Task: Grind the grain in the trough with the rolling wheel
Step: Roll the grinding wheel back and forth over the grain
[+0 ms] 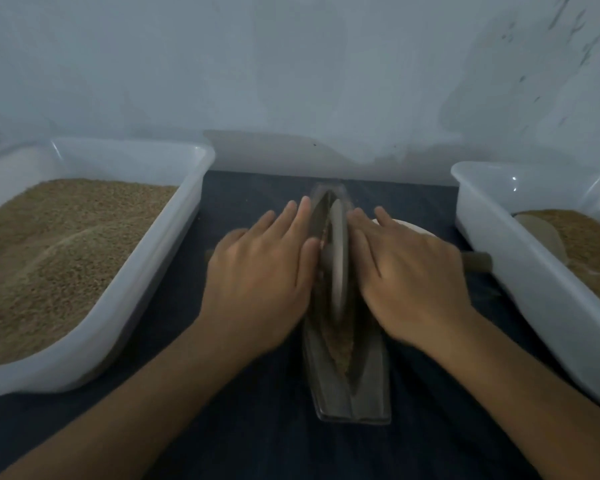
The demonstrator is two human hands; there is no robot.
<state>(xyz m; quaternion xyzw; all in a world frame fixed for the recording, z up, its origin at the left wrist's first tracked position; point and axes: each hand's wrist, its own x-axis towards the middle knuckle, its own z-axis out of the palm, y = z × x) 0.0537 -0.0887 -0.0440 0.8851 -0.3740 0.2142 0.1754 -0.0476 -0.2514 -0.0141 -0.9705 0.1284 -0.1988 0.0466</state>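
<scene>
My left hand (pixel 260 271) and right hand (pixel 409 271) press flat-fingered on the axle (pixel 478 262); wheel (pixel 338 261) mid-trough (pixel 352 386), grain (pixel 340 351) still coarse: grinding unfinished.

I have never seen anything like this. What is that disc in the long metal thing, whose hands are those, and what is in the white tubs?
There is no machine here: the one picture comes from a camera worn on a person's head, looking down at their own hands. On a dark cloth lies a long boat-shaped metal trough with brown grain in its groove. A heavy wheel stands on edge in that groove, with a handle sticking out each side. The left hand and the right hand lie flat, fingers straight, on the handle, one each side of the wheel. The left tub and the right tub hold similar brown grain.
</scene>
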